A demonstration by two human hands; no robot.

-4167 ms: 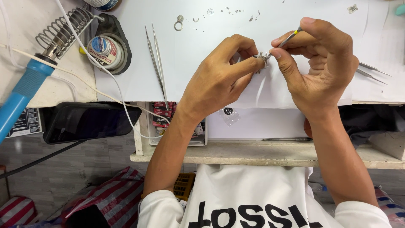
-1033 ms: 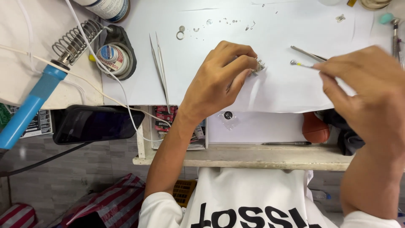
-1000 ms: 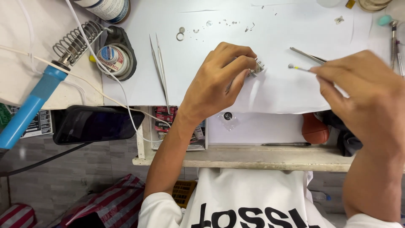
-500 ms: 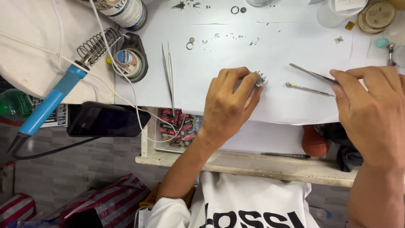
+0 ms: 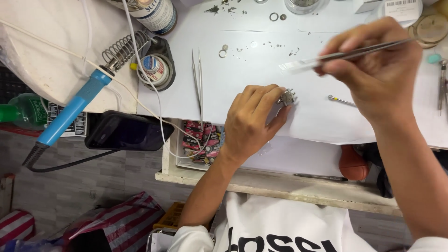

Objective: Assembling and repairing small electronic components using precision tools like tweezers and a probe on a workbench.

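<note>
My left hand [image 5: 254, 122] rests on the white paper sheet [image 5: 242, 79] and pinches a small metal watch part [image 5: 288, 97] between thumb and forefinger. My right hand [image 5: 378, 70] is raised above the sheet and grips a pair of steel tweezers [image 5: 326, 57], whose blurred tips point left, above and to the right of the part. A thin pin tool with a yellow head [image 5: 340, 100] lies on the paper to the right of the part, under my right hand.
A second pair of tweezers [image 5: 198, 84] lies left of my left hand. A blue soldering iron [image 5: 74, 109] sits in its coil stand beside a round tin [image 5: 154, 69]. A dark phone [image 5: 128, 133], white cable, tiny rings [image 5: 274, 17] and small jars surround the sheet.
My right hand set the pin tool down on the paper, took up the steel tweezers and lifted them. My left hand kept its pinch on the metal part.
</note>
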